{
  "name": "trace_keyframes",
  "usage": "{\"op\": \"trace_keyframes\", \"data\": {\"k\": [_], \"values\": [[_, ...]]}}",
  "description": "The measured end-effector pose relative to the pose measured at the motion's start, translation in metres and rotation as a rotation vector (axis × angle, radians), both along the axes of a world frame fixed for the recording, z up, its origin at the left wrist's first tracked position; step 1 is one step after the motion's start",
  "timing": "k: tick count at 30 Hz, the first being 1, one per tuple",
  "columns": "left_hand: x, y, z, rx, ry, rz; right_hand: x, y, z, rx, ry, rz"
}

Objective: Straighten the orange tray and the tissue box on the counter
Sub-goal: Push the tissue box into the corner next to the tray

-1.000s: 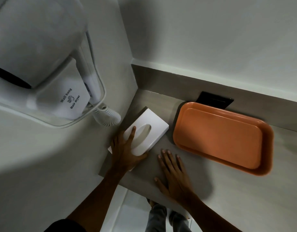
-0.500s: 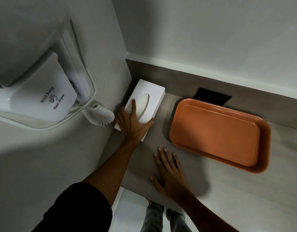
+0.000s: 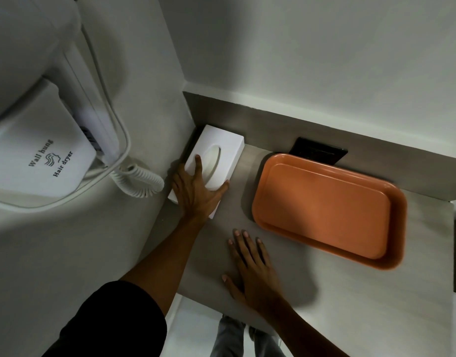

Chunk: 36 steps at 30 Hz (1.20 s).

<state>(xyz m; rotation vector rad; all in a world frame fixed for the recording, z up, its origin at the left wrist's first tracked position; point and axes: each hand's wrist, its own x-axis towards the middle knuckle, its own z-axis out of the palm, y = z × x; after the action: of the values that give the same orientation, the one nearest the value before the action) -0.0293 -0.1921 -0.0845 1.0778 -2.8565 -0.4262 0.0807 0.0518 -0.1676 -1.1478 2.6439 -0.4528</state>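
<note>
A white tissue box [image 3: 223, 146] with an oval slot lies in the counter's back left corner, its far end near the backsplash and its left side along the wall. My left hand [image 3: 196, 193] grips its near end, thumb on the right side and index finger on top. The empty orange tray [image 3: 327, 211] sits to the right on the grey counter [image 3: 376, 305], slightly skewed, its far edge by the backsplash. My right hand [image 3: 252, 269] rests flat on the counter, fingers spread, just left of the tray's near corner and apart from it.
A white wall-hung hair dryer [image 3: 39, 155] with a coiled cord [image 3: 139, 182] hangs on the left wall beside the box. A black socket plate [image 3: 319, 152] sits on the backsplash behind the tray. The counter's front edge runs below my hands.
My left hand has pushed the tissue box away from the front edge into the back left corner and turned it along the wall. My right hand and the tray have stayed put.
</note>
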Motion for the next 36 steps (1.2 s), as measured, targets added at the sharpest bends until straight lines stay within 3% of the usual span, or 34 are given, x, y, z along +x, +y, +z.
{"op": "trace_keyframes", "data": {"k": [6,10,13,16,22,36], "values": [[0.003,0.003,0.003,-0.106,0.102,-0.102,-0.004,0.000,0.007,-0.020,-0.063,0.036],[0.027,0.007,-0.006,-0.067,0.231,-0.136,-0.020,-0.014,0.038,-0.348,-0.149,-0.001],[0.052,0.007,-0.017,0.009,0.243,-0.202,-0.054,-0.036,0.064,-0.494,-0.039,-0.135],[0.074,0.005,-0.027,0.032,0.224,-0.314,-0.105,-0.062,0.080,-0.404,-0.053,-0.176],[0.087,0.004,-0.040,-0.129,0.139,-0.431,-0.171,-0.085,0.066,-0.039,-0.005,-0.013],[0.082,-0.012,-0.043,-0.248,0.171,-0.435,-0.195,-0.104,0.070,0.013,0.012,0.095]]}}
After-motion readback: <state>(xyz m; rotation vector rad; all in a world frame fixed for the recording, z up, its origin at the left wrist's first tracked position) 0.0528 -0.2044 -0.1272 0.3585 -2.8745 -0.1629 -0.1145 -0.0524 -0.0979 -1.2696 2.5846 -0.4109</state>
